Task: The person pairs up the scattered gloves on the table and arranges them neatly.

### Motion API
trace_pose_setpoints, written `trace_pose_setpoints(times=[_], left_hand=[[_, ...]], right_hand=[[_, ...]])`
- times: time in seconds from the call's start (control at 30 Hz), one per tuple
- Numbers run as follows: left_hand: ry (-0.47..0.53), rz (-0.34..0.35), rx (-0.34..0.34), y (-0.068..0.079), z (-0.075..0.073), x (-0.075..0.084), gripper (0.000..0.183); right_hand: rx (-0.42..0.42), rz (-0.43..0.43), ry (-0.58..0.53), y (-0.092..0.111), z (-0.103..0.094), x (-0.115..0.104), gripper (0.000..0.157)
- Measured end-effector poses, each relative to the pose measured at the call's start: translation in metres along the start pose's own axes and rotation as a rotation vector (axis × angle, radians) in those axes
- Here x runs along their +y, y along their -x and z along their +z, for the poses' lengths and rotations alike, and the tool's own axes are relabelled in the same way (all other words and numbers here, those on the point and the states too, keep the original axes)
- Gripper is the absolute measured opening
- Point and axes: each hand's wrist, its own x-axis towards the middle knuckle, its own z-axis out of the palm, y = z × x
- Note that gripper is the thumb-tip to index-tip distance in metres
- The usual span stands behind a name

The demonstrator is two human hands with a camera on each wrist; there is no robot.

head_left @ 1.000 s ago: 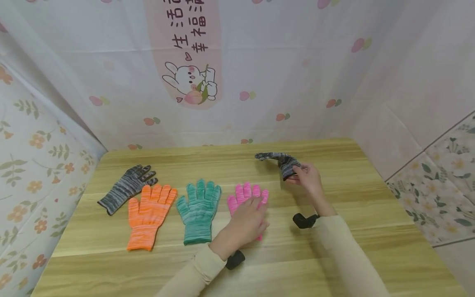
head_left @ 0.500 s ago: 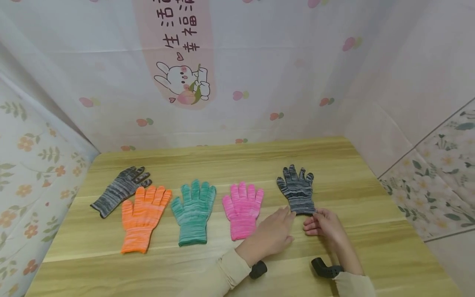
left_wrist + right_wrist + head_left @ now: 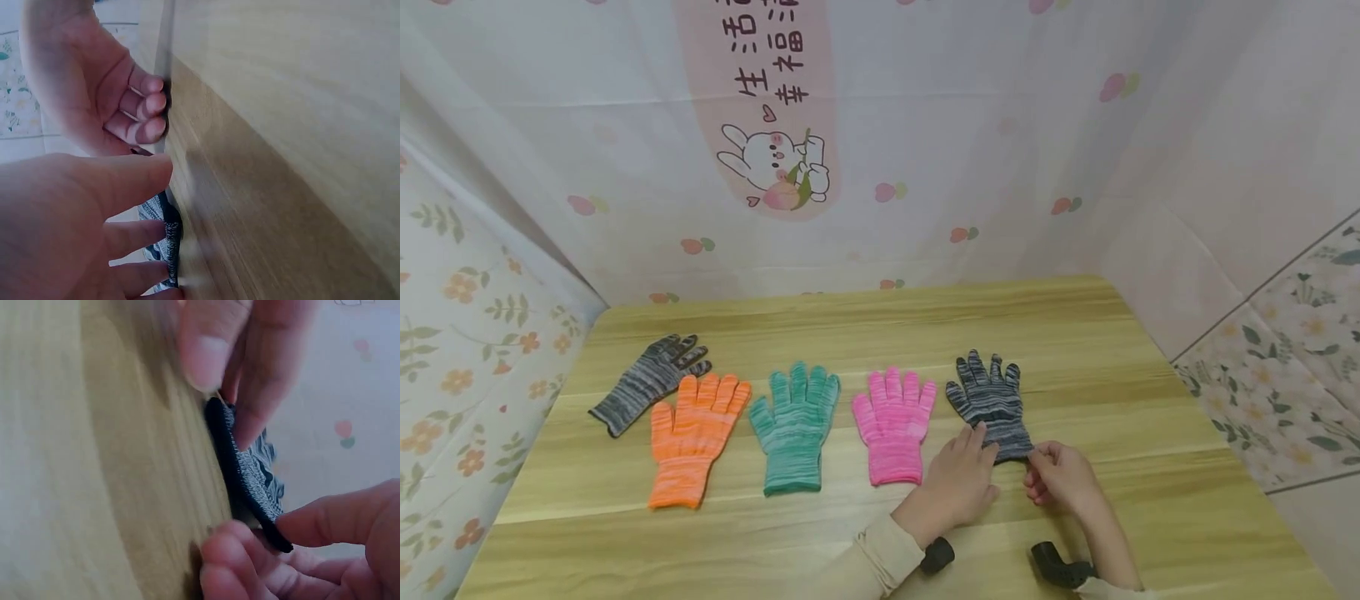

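A black-and-grey knit glove (image 3: 992, 404) lies flat at the right of the row, fingers pointing away. My right hand (image 3: 1062, 477) pinches the right corner of its cuff between thumb and fingers; the right wrist view shows the dark cuff edge (image 3: 234, 462) slightly raised there. Fairly straight fingers of my left hand (image 3: 958, 477) rest on the left side of the cuff. In the left wrist view, the left thumb (image 3: 134, 178) is apart from the fingers on the glove. Just left of this hand lies a pink glove (image 3: 895, 429).
Farther left on the wooden table (image 3: 805, 558) lie a green glove (image 3: 793, 433) and an orange glove (image 3: 692, 442). Another black-and-grey glove (image 3: 647, 379) lies slanted behind the orange one, close to it. A patterned curtain (image 3: 970, 150) hangs along the table's back edge.
The black-and-grey glove, bent in the right hand a second ago, now lies flat and nearer. My left hand has moved from the pink glove to its cuff. It has since slid slightly nearer.
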Motion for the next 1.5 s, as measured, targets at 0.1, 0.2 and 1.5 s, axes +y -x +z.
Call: trace_pose_setpoints(times=[0.1, 0.2, 1.5], left_hand=[[0.004, -0.013, 0.015, -0.002, 0.000, 0.000, 0.053], [0.008, -0.016, 0.023, -0.003, 0.001, 0.001, 0.052], [0.588, -0.294, 0.570, 0.128, -0.054, -0.232, 0.027]], right_hand=[[0.112, -0.120, 0.182, 0.005, 0.002, -0.003, 0.024], [0.239, -0.303, 0.391, 0.011, 0.006, -0.005, 0.025], [0.186, -0.498, 0.447, 0.028, 0.041, 0.014, 0.042]])
